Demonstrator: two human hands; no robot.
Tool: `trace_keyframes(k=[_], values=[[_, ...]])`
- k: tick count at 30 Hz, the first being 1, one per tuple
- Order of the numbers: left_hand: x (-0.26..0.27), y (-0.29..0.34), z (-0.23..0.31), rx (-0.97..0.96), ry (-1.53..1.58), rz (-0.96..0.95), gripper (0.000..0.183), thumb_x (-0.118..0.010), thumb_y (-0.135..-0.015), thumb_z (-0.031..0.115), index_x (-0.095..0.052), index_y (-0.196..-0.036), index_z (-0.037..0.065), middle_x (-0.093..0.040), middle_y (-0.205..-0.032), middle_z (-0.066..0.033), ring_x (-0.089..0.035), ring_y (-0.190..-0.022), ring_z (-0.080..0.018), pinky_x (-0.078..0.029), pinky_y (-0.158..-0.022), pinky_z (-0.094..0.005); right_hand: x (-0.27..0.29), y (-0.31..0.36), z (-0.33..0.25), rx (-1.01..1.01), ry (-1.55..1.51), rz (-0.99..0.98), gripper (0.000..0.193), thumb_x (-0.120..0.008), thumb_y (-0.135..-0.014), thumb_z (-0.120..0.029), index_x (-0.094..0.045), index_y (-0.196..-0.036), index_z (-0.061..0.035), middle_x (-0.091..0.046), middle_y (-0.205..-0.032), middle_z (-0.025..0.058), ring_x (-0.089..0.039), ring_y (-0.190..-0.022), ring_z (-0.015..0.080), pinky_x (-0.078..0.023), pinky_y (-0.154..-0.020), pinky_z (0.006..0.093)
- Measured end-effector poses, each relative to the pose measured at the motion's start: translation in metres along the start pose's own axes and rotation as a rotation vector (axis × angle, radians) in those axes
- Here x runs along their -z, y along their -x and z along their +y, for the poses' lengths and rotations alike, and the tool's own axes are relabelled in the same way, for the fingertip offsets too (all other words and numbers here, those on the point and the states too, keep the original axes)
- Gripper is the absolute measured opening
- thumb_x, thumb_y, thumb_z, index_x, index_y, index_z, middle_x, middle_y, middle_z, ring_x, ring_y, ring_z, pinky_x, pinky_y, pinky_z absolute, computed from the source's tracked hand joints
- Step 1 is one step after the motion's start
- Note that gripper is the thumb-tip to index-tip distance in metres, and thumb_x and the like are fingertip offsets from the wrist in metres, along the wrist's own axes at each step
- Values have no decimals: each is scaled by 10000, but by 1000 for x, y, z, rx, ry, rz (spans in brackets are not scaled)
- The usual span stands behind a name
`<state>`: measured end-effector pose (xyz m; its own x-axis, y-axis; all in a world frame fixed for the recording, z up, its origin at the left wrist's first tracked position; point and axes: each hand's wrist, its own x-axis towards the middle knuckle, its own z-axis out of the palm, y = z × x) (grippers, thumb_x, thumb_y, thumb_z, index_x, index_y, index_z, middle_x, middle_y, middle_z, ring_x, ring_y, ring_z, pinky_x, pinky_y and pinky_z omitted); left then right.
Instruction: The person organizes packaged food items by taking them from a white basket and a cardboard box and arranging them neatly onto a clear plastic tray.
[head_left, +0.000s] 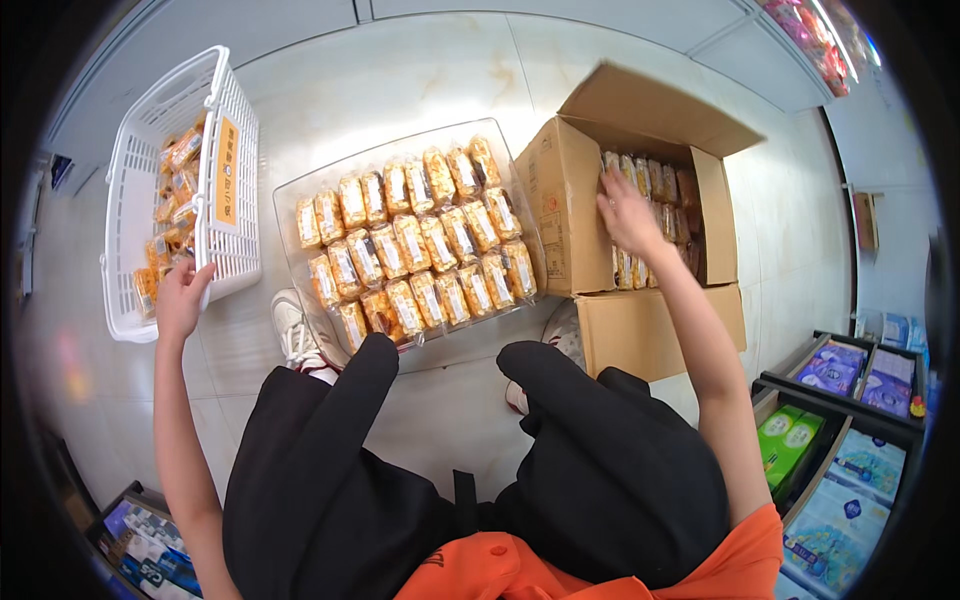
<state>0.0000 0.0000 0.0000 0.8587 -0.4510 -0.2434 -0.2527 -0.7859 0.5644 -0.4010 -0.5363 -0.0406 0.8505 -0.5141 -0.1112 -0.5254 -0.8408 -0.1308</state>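
Your left grip: closed on the white basket, at its right rim. Your right grip: inside the open carton, over wrapped packets; blurred, cannot tell if holding one. Clear tray of like packets: between basket and carton, right edge just beside the carton, near edge close to your knees. Room: tiled floor past the tray's far edge; narrower strip toward the basket.

The right hand is blurred and hides some packs in the box; trousers partly cover the shoes.
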Motion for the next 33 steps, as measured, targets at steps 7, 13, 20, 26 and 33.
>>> trace_keyframes(k=[7,13,20,26,33], values=[[8,8,2,-21,-53,58,377,-657,-861,384,-631,-857,8,-607,-665,-38,-512,-579,-97,-387,-559,-260,57,121,-50,177,-51,322,436,-668,-833,-160,-553,-1229,-19,-537,-1280,206,-495,-1215,358,-364,-1062,443],[2,7,11,-48,-45,85,370,-662,-857,385,-666,-925,21,-622,-683,-32,-539,-608,-95,-406,-579,-253,18,259,82,-1392,-796,129,645,-652,-817,-507,-506,-1226,-29,-592,-1133,210,-590,-1037,294,-470,-846,460],[7,9,13,-10,-111,76,394,-669,-829,407,-687,-959,36,-666,-732,-63,-600,-647,-145,-448,-618,-279,101,238,70,-1032,-1576,461,576,-500,-951,-434,-422,-1355,-31,-627,-1152,151,-626,-1047,237,-501,-861,339],[5,3,14,-33,-85,34,394,-670,-819,398,-677,-950,26,-668,-739,-69,-603,-657,-154,-458,-625,-300,82,99,17,-279,-576,191,734,-475,-952,-477,-221,-1507,-68,-232,-1539,164,-182,-1438,285,-152,-1141,486],[4,2,17,3,-37,-3,366,-670,-827,365,-677,-947,20,-668,-744,-46,-585,-663,-107,-444,-643,-269,17,8,-103,18,146,10,678,-586,-859,-399,-347,-1473,-242,-155,-1585,132,-109,-1470,312,-51,-1121,646]])
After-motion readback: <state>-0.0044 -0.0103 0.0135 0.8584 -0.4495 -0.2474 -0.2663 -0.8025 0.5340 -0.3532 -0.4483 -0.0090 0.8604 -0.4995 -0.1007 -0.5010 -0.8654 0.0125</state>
